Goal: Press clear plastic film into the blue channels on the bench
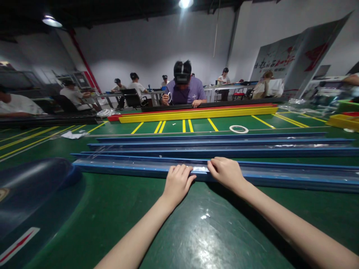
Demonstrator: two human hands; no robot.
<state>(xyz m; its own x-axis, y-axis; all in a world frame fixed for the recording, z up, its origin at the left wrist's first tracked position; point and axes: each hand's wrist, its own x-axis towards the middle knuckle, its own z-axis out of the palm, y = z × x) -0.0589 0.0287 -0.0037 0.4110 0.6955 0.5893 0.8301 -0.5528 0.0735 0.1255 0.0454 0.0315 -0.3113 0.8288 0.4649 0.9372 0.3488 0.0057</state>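
Observation:
A long blue channel-shaped strip [123, 170] lies across the green table, with a clear glossy film along its trough. My left hand [178, 183] grips its near rim, fingers bent over the edge and thumb toward the right. Just to the right, my right hand [226, 173] rests on the same strip with its fingers curled in and pressed together; what they pinch is hidden. Between the hands a shiny whitish patch [200, 169] shows in the trough. More blue strips [207, 145] lie parallel just behind.
A white tape ring [239, 129] lies beyond the strips. Yellow and red strips [196, 114] stand farther back, before a person in purple [186, 91] holding a ring. A dark blue rounded object [36, 186] is at left, yellow bins [343, 121] at right.

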